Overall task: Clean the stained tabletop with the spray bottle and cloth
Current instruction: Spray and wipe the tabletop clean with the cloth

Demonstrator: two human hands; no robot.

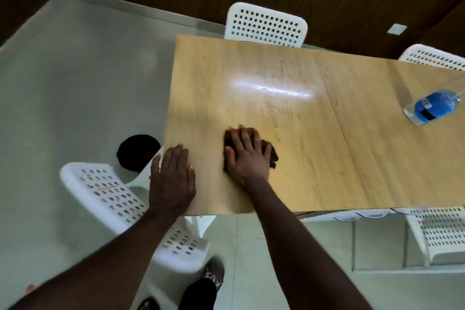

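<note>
A person's right hand [247, 156] lay flat, fingers spread, pressed down on a dark cloth [273, 152] on the wooden table [327, 158]; the cloth was pinned under the palm rather than gripped, its edges showing beyond the fingertips and to the right of the hand; the left hand [172, 181] rested open and empty on the table's near-left corner, just left of the cloth hand, holding nothing. Faint streaks and small dark specks [274, 113] marked the wood just beyond the cloth, under a bright glare; a clear bottle [432, 107] with a blue label sat far to the right of the cloth hand, well apart from it, tilted in the wide-angle view; whether it had a spray head could not be told. White perforated chairs ringed the table: one [265, 24] beyond the far edge, one [120, 199] beneath the left hand, another [442, 231] at lower right; a dark round object [138, 152] sat on the floor just left of the left hand.
</note>
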